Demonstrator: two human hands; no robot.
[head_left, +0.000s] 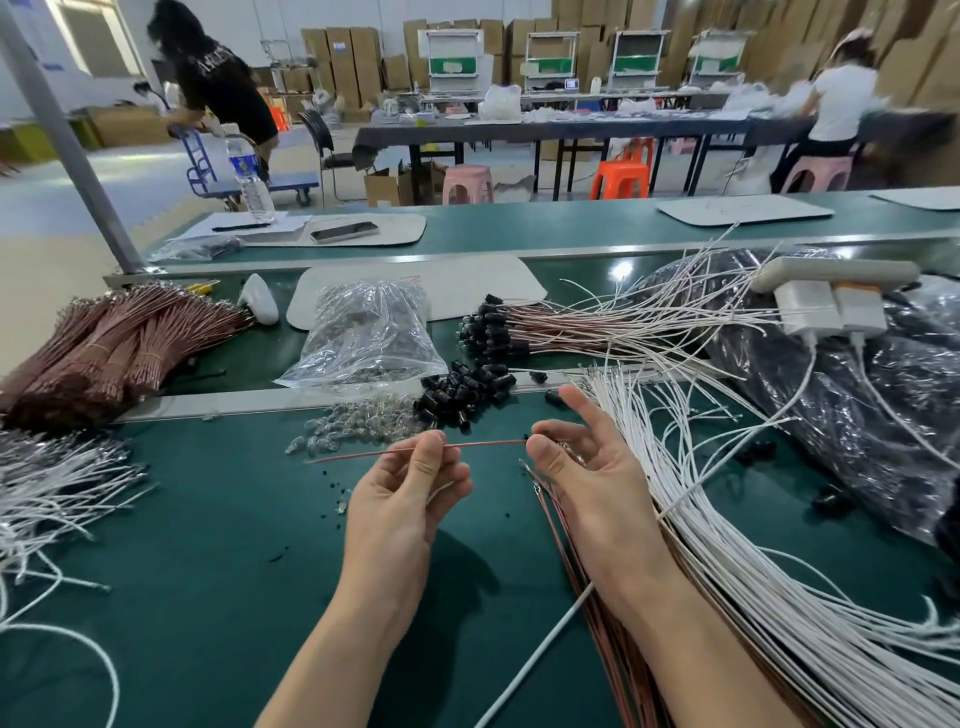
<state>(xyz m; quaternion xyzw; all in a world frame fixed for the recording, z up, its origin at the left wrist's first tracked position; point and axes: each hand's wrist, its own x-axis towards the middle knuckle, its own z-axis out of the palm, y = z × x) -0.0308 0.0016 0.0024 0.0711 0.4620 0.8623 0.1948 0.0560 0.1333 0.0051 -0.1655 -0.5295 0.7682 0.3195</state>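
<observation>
A thin red-brown wire (483, 444) runs level between my two hands above the green table (218, 519). My left hand (410, 499) pinches it near its middle with thumb and fingertips. My right hand (582, 462) pinches its right end, where a small black piece sits at the fingertips; the other fingers spread upward. A pile of black caps (462, 389) and a heap of small clear bulbs (353, 426) lie just beyond my hands. More red-brown wires (576, 566) lie under my right wrist.
White wires (753, 545) fan out on the right, more white wires (47, 493) on the left. Bundled brown wires (114, 348), a clear bag of bulbs (363, 332), capped wires (545, 327) and a black plastic bag (857, 415) sit further back. People work at tables behind.
</observation>
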